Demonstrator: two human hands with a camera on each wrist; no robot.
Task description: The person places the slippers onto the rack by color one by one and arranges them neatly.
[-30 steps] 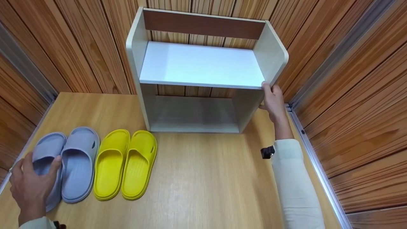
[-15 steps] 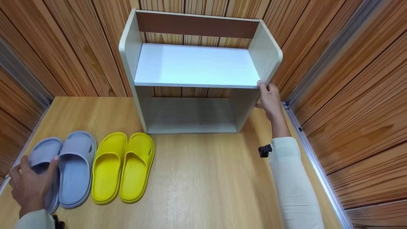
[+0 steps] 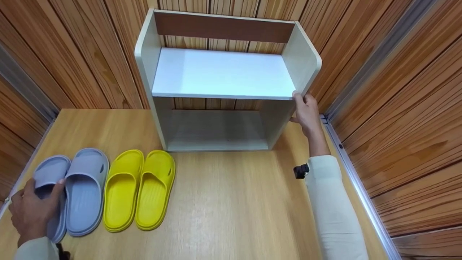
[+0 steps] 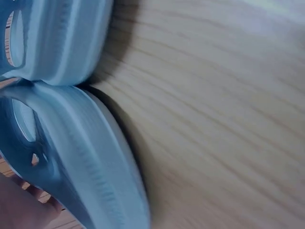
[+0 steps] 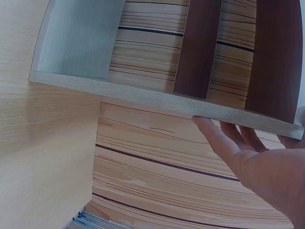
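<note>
At the lower left in the head view, my left hand [image 3: 33, 209] straddles the outermost lavender-grey slide slipper [image 3: 54, 166]. The thumb lies at its inner edge and the fingers at its outer side, gripping it across the width. Its matching slipper [image 3: 83, 202] sits close beside it. In the left wrist view the hand [image 4: 24, 202] shows only partly, low at the left. My right hand [image 3: 306, 112] grips the right side panel of a small two-tier shelf [image 3: 223, 76]. The thumb is on the panel's front edge near the white middle board; the other fingers pass behind the panel.
A yellow slipper [image 3: 121, 195] and its mate [image 3: 154, 191] lie side by side, right of the grey pair. The shelf stands against the wood-plank back wall [image 3: 94, 54]. Wooden floor [image 3: 223, 202] stretches in front of it. Metal rails [image 3: 355, 180] edge both sides.
The head view has shifted slightly, so everything sits a little differently in the picture. Both hands keep their places on the slipper and the shelf.
</note>
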